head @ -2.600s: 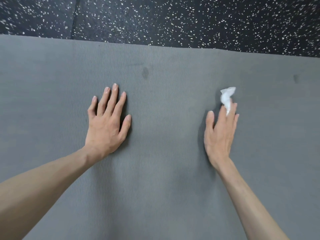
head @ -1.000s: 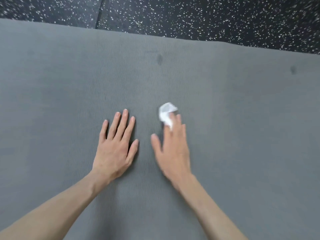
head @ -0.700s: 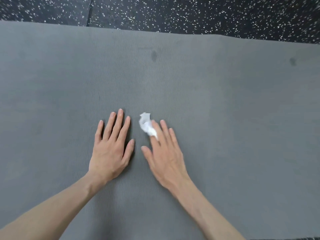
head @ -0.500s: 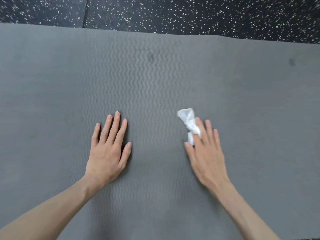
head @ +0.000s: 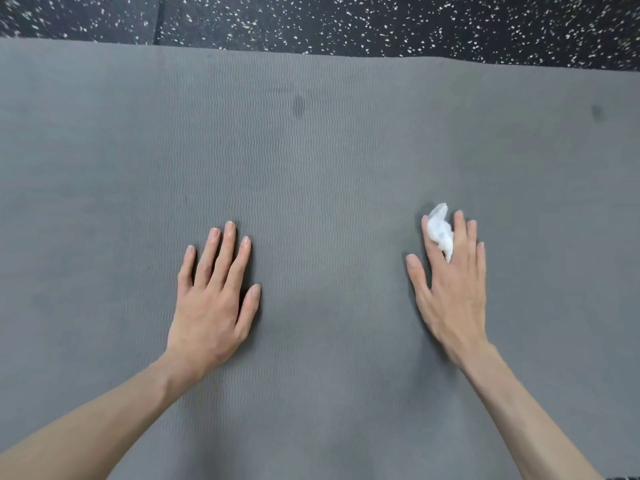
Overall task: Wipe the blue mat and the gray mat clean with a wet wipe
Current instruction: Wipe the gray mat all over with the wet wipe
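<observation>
The crumpled wet wipe [head: 439, 231] lies on the gray mat [head: 311, 174], pressed flat under the right hand's [head: 450, 289] straight fingers, right of the left hand [head: 214, 299] resting released and empty on the mat, whose long axis runs left-right, speckled black floor [head: 381, 22] beyond its far edge.

gray mat [head: 311, 168] cut off left, right and bottom; wet wipe [head: 439, 232] partly hidden under right hand [head: 450, 289] fingers

black white-speckled floor [head: 381, 22], floor seam [head: 157, 19]
</observation>
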